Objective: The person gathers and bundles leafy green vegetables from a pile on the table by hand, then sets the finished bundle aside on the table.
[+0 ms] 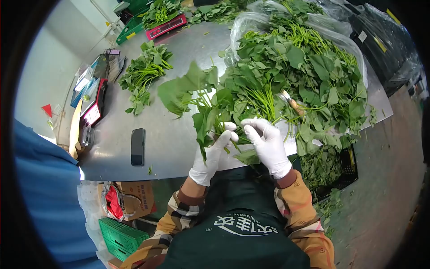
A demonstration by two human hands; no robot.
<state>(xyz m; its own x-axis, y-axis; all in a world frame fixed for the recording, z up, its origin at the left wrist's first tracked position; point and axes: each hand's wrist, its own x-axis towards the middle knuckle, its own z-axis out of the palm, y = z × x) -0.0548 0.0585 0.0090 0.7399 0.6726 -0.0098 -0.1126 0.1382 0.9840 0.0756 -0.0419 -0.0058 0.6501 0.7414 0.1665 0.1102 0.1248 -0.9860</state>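
Both hands wear white gloves. My left hand [214, 154] is closed round the stems of a small bunch of leafy greens [204, 114], whose leaves spread up and to the left. Close on its right, my right hand [267, 145] has thumb and forefinger pinched together; what is between them, if anything, is too small to name. Beyond the hands lies a large heap of leafy greens [309, 76], partly in clear plastic. A knife-like tool with a brown handle [293, 104] rests on the heap. A separate bunch [145, 71] lies on the metal table [179, 148].
A black phone [138, 147] lies near the table's front edge. Red scales [165, 27] [95, 104] stand at the back and left. A black crate [347, 168] of greens is below right, with green crates [120, 237] and a cardboard box [141, 199] below left.
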